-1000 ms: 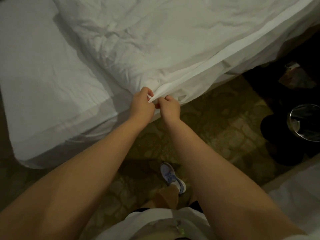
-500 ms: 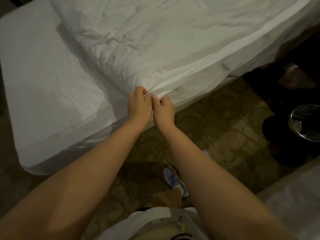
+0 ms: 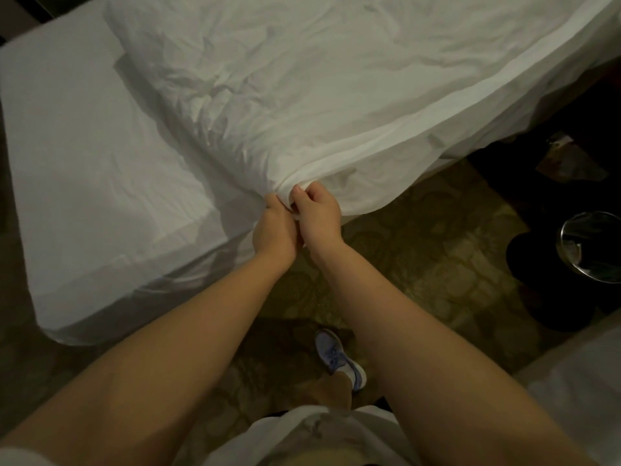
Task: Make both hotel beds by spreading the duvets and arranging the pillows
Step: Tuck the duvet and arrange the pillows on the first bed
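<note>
I log left grip (image 3: 274, 227) and right grip (image 3: 319, 213) touching side by side, both pinching the bunched corner of the white duvet (image 3: 336, 89). Duvet lies crumpled on the bed (image 3: 84, 169), edge overhanging patterned carpet (image 3: 420, 250).

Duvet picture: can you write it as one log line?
left hand: grips duvet edge | right hand: grips duvet edge | mattress: partly uncovered
</note>
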The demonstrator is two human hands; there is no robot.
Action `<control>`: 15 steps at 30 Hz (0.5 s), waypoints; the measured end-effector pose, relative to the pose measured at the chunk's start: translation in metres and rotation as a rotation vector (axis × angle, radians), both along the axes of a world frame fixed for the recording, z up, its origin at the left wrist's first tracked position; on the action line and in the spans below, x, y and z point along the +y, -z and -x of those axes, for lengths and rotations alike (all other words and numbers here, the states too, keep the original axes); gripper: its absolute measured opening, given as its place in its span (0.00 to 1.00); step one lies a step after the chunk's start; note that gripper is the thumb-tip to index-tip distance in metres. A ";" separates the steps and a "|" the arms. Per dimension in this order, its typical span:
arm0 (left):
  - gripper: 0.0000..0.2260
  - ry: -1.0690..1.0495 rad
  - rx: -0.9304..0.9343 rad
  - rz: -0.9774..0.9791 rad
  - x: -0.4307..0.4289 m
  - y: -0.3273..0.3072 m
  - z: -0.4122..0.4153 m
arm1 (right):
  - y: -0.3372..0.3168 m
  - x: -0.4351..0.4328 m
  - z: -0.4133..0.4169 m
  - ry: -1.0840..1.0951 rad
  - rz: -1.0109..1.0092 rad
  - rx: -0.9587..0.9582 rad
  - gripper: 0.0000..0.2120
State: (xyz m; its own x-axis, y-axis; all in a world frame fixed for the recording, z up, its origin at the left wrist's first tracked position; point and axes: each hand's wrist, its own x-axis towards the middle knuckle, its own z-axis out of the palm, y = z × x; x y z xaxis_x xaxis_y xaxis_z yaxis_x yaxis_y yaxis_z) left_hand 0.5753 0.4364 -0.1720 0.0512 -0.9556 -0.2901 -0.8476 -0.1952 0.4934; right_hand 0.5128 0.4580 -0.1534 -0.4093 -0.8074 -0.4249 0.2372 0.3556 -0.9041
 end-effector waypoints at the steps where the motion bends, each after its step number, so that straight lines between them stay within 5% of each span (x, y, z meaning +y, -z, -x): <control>1: 0.11 -0.015 -0.008 -0.014 -0.006 0.006 0.003 | -0.001 -0.001 0.001 -0.021 0.003 0.045 0.17; 7: 0.13 0.087 -0.014 -0.142 -0.016 0.024 0.011 | 0.002 0.000 0.007 -0.080 0.011 0.208 0.18; 11: 0.14 -0.072 0.067 -0.272 -0.011 0.017 -0.001 | 0.027 0.021 0.023 -0.197 0.014 0.171 0.09; 15: 0.14 0.001 -0.016 -0.301 -0.006 0.011 -0.013 | 0.058 0.030 0.021 -0.506 -0.130 0.554 0.20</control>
